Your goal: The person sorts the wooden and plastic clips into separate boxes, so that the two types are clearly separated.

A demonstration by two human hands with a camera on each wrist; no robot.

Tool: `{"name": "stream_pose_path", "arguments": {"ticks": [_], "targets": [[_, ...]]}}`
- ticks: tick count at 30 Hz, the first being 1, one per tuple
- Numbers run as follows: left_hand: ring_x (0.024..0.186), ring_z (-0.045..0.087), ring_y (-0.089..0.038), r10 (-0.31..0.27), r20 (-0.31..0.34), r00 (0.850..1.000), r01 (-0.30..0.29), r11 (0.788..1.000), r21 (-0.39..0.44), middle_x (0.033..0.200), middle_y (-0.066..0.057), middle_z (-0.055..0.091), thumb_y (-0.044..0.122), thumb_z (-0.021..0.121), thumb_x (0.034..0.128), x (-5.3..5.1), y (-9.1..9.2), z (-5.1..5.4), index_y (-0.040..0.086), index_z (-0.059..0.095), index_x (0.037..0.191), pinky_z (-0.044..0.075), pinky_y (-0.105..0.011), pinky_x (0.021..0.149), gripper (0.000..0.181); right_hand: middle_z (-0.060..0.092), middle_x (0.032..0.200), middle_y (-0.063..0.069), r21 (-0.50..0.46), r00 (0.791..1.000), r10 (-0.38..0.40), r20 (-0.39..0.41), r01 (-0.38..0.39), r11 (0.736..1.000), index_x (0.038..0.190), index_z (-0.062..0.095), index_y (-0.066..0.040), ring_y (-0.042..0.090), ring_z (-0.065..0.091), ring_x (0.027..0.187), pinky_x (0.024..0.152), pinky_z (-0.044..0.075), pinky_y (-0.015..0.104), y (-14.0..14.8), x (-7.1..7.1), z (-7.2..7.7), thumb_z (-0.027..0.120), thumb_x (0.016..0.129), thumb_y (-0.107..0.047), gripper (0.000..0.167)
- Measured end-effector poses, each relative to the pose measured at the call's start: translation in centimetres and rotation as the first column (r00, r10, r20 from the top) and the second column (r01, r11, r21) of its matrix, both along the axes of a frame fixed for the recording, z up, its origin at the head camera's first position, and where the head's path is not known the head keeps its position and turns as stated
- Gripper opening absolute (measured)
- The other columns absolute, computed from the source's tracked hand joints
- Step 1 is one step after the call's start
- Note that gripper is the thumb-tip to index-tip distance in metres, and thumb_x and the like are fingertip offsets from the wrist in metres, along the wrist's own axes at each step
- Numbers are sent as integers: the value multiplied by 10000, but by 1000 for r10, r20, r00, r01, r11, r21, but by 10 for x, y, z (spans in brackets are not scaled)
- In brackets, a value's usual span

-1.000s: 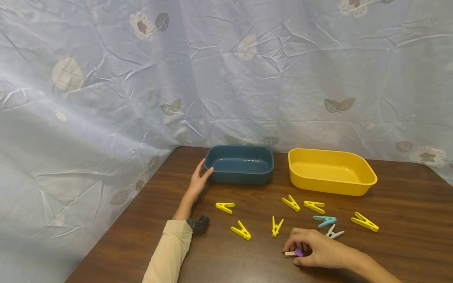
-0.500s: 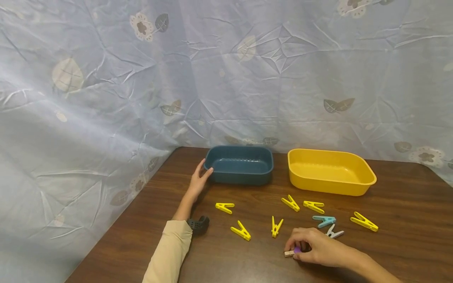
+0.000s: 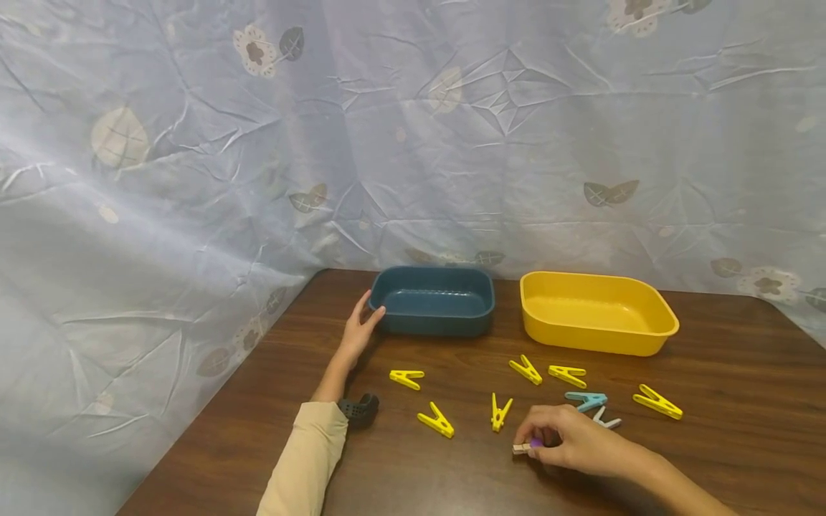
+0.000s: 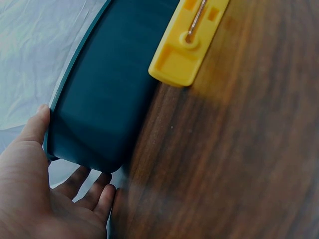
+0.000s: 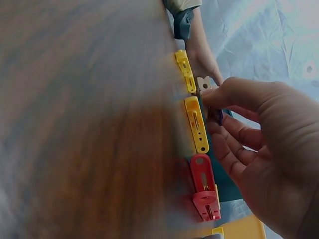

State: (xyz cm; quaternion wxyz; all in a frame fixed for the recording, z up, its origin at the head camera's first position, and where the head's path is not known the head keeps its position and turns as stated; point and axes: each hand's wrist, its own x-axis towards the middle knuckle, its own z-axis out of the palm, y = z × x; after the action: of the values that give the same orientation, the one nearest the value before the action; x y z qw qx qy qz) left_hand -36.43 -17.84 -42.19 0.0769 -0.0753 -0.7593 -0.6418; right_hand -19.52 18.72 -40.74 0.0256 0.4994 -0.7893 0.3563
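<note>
My right hand [image 3: 577, 438] pinches a small wooden clothespin [image 3: 520, 449] with a purple piece on it, between thumb and fingers, low over the table's near side. In the right wrist view the wooden clothespin's end [image 5: 203, 84] sticks out past the thumb, while the rest is hidden by the fingers. Far to the left, my left hand [image 3: 357, 333] touches the left end of a dark blue bin [image 3: 432, 326]. Its thumb [image 4: 39, 124] lies at the bin's rim and the other fingers extend around the end. Several yellow plastic clothespins [image 3: 437, 421] lie between the hands.
A yellow bin [image 3: 594, 339] stands right of the blue one. A light blue clothespin [image 3: 586, 400] and a pale grey one [image 3: 606, 418] lie just beyond my right hand. The right wrist view also shows a red clothespin [image 5: 203, 184]. A patterned curtain [image 3: 503, 179] hangs behind the table.
My right hand has tightened on the wooden clothespin and raised it slightly. The left hand stays at the blue bin. The whole head view has shifted a little.
</note>
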Motion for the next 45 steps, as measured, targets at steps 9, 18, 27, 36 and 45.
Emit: {"name": "stream_pose_path", "arguments": {"ticks": [9, 18, 27, 36, 45], "targets": [[1272, 284, -414, -20, 2, 1000, 20, 1000, -12, 1403, -301, 263, 211, 546, 939, 23, 4, 23, 49, 217, 1453, 268, -518, 999, 631, 551, 811, -120, 10, 999, -28, 29, 28, 1000, 939, 637, -183, 17, 494, 682, 553, 447, 203, -5, -7, 9, 668, 804, -6, 225], [1280, 275, -408, -22, 2, 1000, 22, 1000, -14, 1409, -293, 259, 214, 541, 942, 27, 7, 27, 61, 221, 1455, 263, -512, 1004, 624, 551, 769, -143, 3, 994, -106, 37, 106, 994, 912, 642, -138, 27, 488, 669, 562, 440, 211, -11, -17, 18, 664, 773, 14, 207], [1278, 269, -420, -27, 0, 1000, 27, 1000, -10, 1407, -303, 254, 216, 544, 940, 26, 7, 26, 48, 216, 1453, 257, -516, 1006, 632, 552, 767, -129, 13, 988, -136, 69, 136, 991, 910, 645, -122, 35, 487, 665, 567, 442, 219, -17, -32, 25, 647, 771, 33, 208], [1280, 267, -419, -22, -4, 1000, 22, 1000, -23, 1410, -298, 252, 224, 536, 944, 27, 8, 28, 56, 220, 1454, 252, -512, 1010, 623, 557, 755, -126, 6, 985, -169, 27, 169, 986, 908, 665, -134, 61, 495, 662, 581, 438, 237, -24, -44, 33, 663, 771, 6, 196], [1277, 282, -408, -22, 6, 1000, 22, 1000, -11, 1406, -301, 260, 218, 549, 938, 24, 7, 25, 52, 220, 1454, 266, -510, 1003, 634, 569, 755, -110, 36, 975, -221, 30, 220, 975, 910, 669, -140, 81, 512, 672, 595, 444, 247, -33, -57, 45, 666, 786, -37, 161]]}}
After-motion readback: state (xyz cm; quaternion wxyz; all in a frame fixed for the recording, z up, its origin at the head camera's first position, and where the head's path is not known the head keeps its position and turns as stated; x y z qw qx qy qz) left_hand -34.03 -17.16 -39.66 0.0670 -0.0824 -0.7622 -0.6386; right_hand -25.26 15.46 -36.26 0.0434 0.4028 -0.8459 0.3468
